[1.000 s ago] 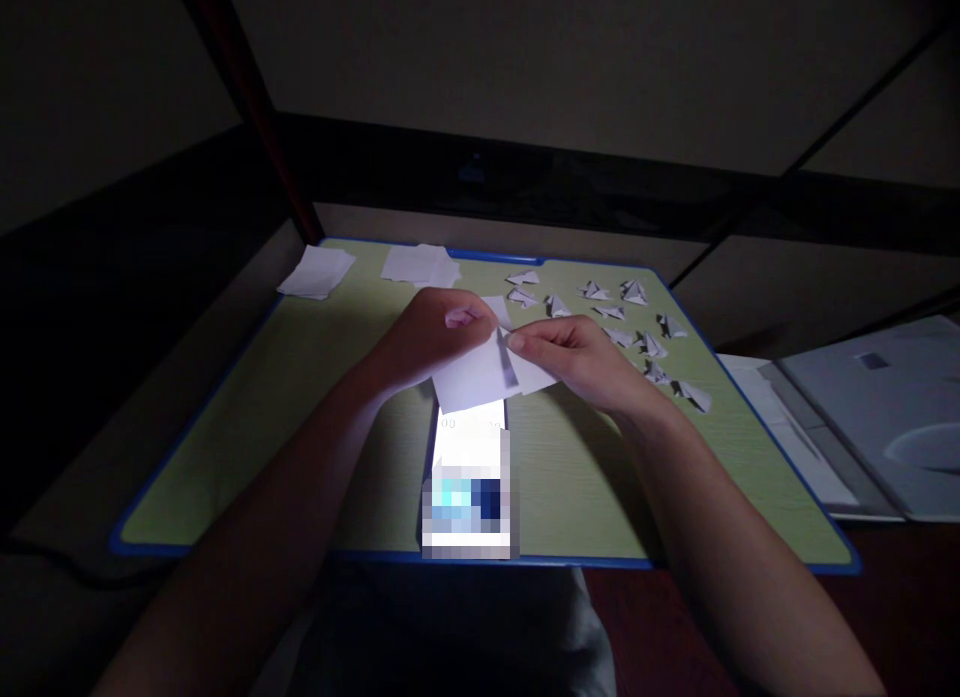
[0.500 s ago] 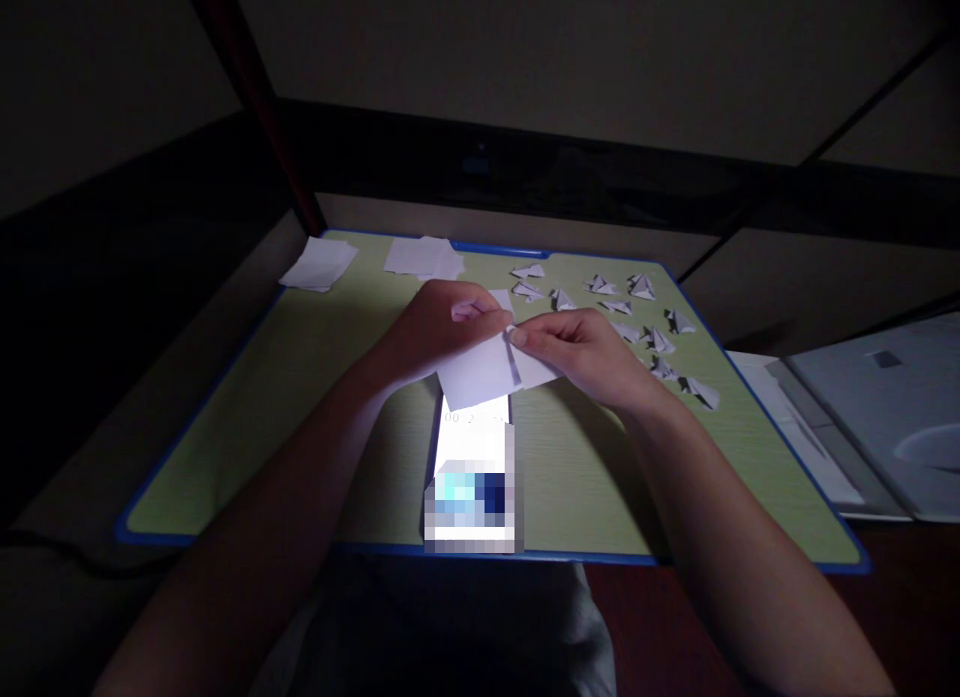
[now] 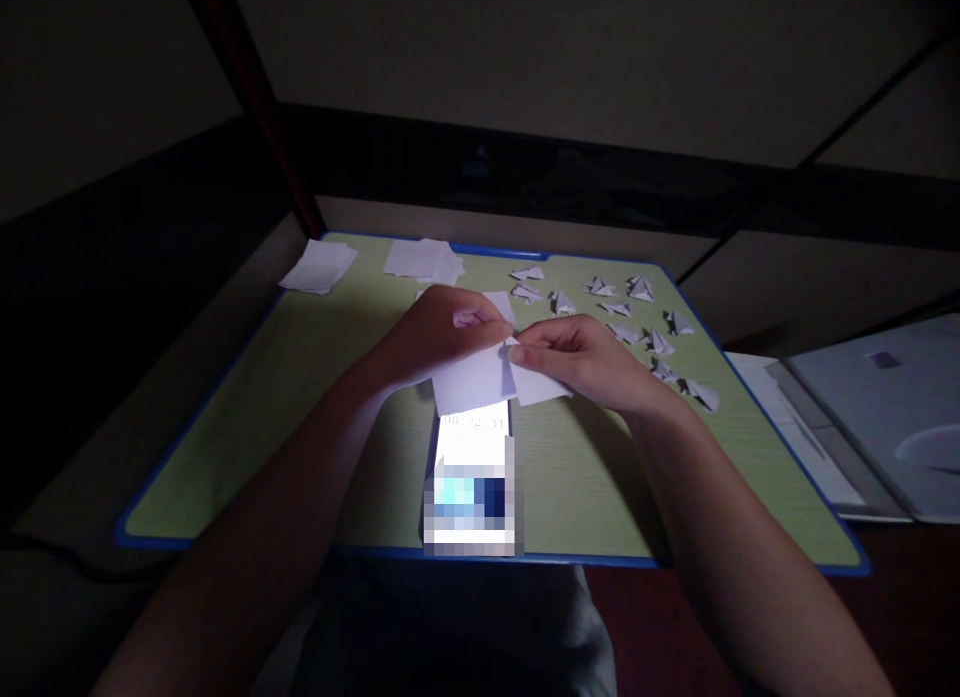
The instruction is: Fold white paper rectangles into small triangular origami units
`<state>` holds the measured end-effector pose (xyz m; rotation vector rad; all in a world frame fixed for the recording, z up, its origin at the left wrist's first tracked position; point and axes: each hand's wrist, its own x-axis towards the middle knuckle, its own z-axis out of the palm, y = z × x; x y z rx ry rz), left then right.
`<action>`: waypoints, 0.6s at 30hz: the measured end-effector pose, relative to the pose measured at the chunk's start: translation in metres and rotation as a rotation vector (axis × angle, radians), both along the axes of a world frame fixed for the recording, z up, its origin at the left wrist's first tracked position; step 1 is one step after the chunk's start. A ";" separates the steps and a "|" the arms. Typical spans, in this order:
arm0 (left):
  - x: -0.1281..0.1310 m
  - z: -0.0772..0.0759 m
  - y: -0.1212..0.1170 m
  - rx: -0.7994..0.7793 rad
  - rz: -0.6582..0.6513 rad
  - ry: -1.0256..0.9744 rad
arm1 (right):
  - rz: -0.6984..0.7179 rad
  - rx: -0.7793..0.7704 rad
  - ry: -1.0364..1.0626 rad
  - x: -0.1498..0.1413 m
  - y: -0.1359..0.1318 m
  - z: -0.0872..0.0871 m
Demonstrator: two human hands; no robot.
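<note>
dim room | phone screen [image 3: 472, 449] glaring white | dark shadows on tabletop [image 3: 574, 467] | phone's lower part pixelated

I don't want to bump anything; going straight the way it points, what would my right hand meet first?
Beyond the white paper sheet both hands pinch, the right hand would probably meet the left hand; depth is unclear.

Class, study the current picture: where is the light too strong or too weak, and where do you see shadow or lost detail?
Head view: phone screen glaring white, its digits faint, its lower part hidden by pixelation. Head view: wall dim, the lower left nearly black. Head view: dark shadow on the green tabletop beside the right forearm.
</note>
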<state>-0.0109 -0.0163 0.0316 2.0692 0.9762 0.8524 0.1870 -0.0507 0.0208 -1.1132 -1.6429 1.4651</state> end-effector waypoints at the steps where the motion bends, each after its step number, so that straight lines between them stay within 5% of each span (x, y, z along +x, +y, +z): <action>1: 0.000 0.000 0.000 -0.002 -0.008 0.010 | 0.006 -0.007 0.001 0.000 0.000 0.000; 18: -0.005 -0.003 0.005 -0.026 -0.020 -0.030 | -0.057 -0.033 0.013 -0.001 0.002 -0.004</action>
